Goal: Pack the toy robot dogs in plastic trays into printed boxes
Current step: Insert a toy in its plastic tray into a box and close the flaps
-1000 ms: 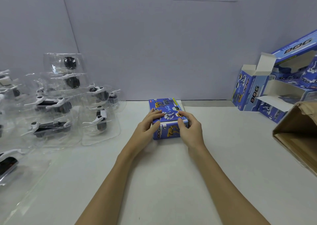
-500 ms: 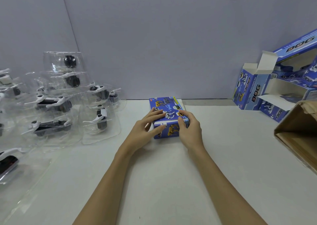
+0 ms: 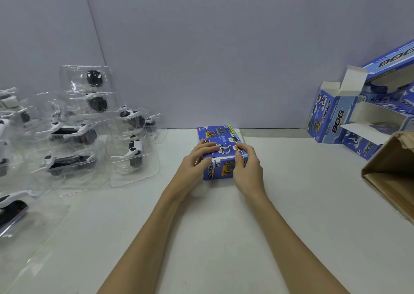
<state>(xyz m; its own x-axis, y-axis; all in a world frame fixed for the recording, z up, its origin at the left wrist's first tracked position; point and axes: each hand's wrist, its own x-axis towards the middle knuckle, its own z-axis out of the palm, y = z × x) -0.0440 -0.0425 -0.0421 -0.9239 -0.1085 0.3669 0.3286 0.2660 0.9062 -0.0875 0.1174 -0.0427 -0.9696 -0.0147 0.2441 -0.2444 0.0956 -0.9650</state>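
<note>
A blue printed box [image 3: 220,138] lies flat on the white table in the middle, its near end flap facing me. My left hand [image 3: 196,162] rests on its top left with the thumb at the near flap's edge. My right hand [image 3: 247,167] holds the near right corner, fingers over the top, thumb on the flap. Clear plastic trays with black-and-white toy robot dogs [image 3: 134,152] are heaped at the left.
Several open printed boxes [image 3: 329,119] stand and lie stacked at the far right against the wall. A brown cardboard carton [image 3: 394,172] lies open at the right edge. More trayed dogs [image 3: 13,206] sit at the near left.
Both hands stay on the box's near end. The left hand's fingers have drawn in a little on the top. The box has hardly moved.
</note>
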